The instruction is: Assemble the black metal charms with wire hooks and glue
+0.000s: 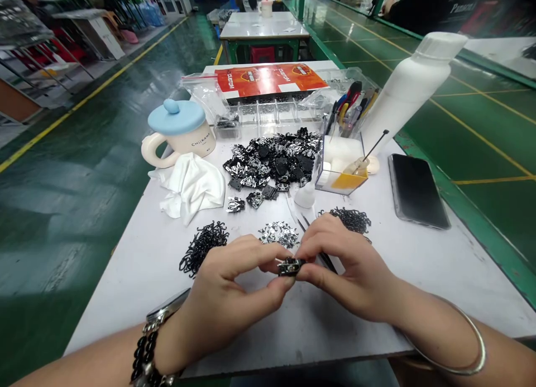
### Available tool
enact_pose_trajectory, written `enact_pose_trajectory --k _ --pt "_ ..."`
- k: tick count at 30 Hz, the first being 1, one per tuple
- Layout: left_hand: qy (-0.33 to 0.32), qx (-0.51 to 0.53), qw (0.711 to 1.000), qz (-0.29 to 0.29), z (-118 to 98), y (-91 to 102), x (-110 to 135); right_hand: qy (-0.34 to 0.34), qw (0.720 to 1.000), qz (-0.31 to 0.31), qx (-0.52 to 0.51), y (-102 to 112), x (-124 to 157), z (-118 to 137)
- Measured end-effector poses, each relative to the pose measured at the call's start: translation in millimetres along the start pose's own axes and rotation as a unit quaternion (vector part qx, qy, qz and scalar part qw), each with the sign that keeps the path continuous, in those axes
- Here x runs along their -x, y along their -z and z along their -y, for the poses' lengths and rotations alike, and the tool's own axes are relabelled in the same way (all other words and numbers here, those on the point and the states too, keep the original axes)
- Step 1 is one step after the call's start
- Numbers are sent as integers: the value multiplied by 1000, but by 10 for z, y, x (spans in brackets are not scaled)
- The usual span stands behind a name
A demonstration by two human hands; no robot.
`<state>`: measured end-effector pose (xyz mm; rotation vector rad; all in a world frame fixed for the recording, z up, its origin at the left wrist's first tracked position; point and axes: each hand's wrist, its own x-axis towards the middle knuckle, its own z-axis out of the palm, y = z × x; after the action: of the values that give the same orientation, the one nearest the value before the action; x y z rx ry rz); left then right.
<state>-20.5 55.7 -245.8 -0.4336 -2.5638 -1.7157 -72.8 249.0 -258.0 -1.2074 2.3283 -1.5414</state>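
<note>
Both hands meet over the near middle of the white table [419, 275]. My left hand [226, 295] and my right hand [352, 270] pinch one small black and silver metal part [290, 266] between thumbs and fingertips. A pair of tweezers [322, 257] lies under my right hand's fingers. Just beyond the hands are a small heap of silver clips [278, 233], a heap of black wire rings [204, 246] to the left and another black heap [349, 219] to the right. A big pile of black and silver parts [276, 161] lies further back.
A cream mug with a blue lid [178, 131] and a white cloth [192, 187] sit at the left. A clear box with a yellow base [341, 169], a white bottle [408, 85], a phone [416, 190] and an orange carton [268, 79] stand behind and right. The table's right edge borders green floor.
</note>
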Motion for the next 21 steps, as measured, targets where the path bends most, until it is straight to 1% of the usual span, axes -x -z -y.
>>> enact_pose_trajectory --k 2,4,7,10,11,13,17,21 --pt "54 36 998 14 -6 13 -2 -30 999 12 -34 10 -4 16" --pt "123 86 988 32 -14 26 -14 -55 996 21 -63 20 -7 24" --pt "219 156 962 55 -16 38 -36 -89 992 28 -87 27 -10 22" --pt "281 212 934 65 -3 36 -49 -133 985 29 -102 24 -15 17" --pt "291 223 928 66 3 34 -51 -143 984 30 -106 22 -18 17" --pt "297 229 925 66 11 27 -56 -151 982 33 -110 14 -24 16" --pt "288 206 933 69 11 21 -71 -137 986 44 -90 0 -26 12" --pt "291 183 935 85 -5 24 -83 -109 991 26 -67 9 -6 32"
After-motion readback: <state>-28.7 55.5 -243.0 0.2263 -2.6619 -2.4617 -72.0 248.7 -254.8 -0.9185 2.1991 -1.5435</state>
